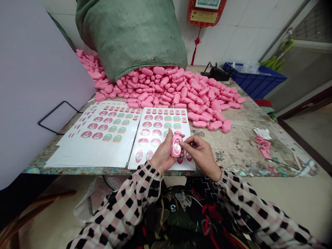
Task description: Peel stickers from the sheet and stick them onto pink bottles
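My left hand (162,155) is closed round a small pink bottle (176,145), held upright over the near table edge. An oval label shows on the bottle's front. My right hand (201,154) pinches at the bottle's right side, fingertips pressed on the label. Under both hands lies a white sticker sheet (158,129) with pink and green oval labels, several near spots peeled off. Both sleeves are pink, black and white checked.
A large heap of pink bottles (181,93) spills from a green sack (129,34) at the back of the worn table (241,145). More sticker sheets (103,131) lie stacked on the left. A blue crate (255,83) stands back right, pink scraps (261,143) at the right.
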`<action>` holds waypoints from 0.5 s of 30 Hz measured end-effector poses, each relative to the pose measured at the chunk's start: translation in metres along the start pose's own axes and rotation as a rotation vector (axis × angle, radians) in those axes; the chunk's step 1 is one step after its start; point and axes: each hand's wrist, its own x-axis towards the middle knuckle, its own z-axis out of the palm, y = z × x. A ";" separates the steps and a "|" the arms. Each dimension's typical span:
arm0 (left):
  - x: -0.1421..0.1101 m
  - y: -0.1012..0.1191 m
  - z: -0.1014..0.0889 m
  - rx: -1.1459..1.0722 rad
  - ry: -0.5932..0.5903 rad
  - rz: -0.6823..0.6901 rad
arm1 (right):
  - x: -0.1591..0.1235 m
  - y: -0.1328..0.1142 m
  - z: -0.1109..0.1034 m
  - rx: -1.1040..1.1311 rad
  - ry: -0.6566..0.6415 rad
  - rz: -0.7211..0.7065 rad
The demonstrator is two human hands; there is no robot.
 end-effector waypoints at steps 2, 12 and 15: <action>-0.002 0.001 0.000 0.054 0.010 -0.018 | 0.000 0.003 -0.001 -0.018 -0.003 0.007; -0.018 -0.001 -0.005 0.395 -0.052 0.076 | -0.002 0.008 -0.018 -0.450 -0.053 -0.151; -0.024 0.001 -0.007 0.396 -0.038 0.092 | 0.006 0.007 -0.037 -0.642 0.048 -0.213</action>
